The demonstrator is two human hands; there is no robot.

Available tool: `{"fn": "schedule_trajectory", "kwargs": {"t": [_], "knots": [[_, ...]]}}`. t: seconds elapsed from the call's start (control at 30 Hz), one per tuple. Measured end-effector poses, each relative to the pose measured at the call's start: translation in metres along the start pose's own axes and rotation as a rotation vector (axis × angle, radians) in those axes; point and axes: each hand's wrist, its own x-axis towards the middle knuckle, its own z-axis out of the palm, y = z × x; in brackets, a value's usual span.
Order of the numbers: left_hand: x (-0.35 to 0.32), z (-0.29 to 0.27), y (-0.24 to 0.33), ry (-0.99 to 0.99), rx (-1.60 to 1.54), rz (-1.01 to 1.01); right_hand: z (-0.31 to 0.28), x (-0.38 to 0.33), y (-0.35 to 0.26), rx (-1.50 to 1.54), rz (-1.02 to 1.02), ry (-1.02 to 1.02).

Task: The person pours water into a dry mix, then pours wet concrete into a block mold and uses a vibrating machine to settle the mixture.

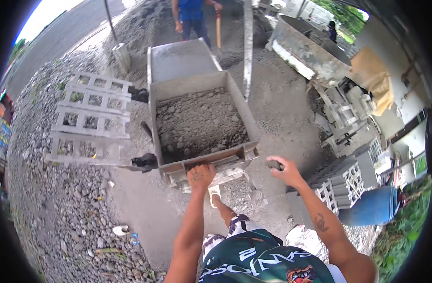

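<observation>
Gravelly grey aggregate [197, 115], with larger stones along the near side, lies in a rectangular box [155, 137] in front of me. My left hand [201, 177] is closed over the near rim of this box, fingers wrapped round its rusty edge. Off the box's near right corner, my right hand [287, 173] holds a small dark grey stone-like lump [275, 165] between thumb and fingers. A smooth sloping chute [183, 61] adjoins the far side of the box.
Hollow blocks [91, 118] stand in rows at left beside loose gravel [79, 203]. Stacked blocks [345, 184] and a blue drum [371, 207] are at right. A post [248, 47], a big round vat [296, 42] and a person in blue [191, 14] with a wooden handle [218, 28] stand beyond.
</observation>
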Motion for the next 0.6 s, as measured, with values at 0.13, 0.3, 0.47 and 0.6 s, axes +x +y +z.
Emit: {"fn": "schedule_trajectory", "kwargs": {"t": [0.13,0.3,0.47,0.6], "knots": [[0.000,0.003,0.009,0.080,0.031,0.119,-0.042,-0.305,0.186,-0.316,0.283,0.309],[-0.001,0.000,-0.020,0.010,0.097,0.057,-0.024,-0.656,0.218,-0.378,1.273,0.252],[-0.005,0.010,-0.002,0.062,0.116,0.088,0.043,-0.385,0.162,-0.504,0.568,-0.053],[-0.007,0.009,0.008,0.064,0.141,0.079,0.084,-0.132,0.052,-0.888,0.018,-0.206]]}}
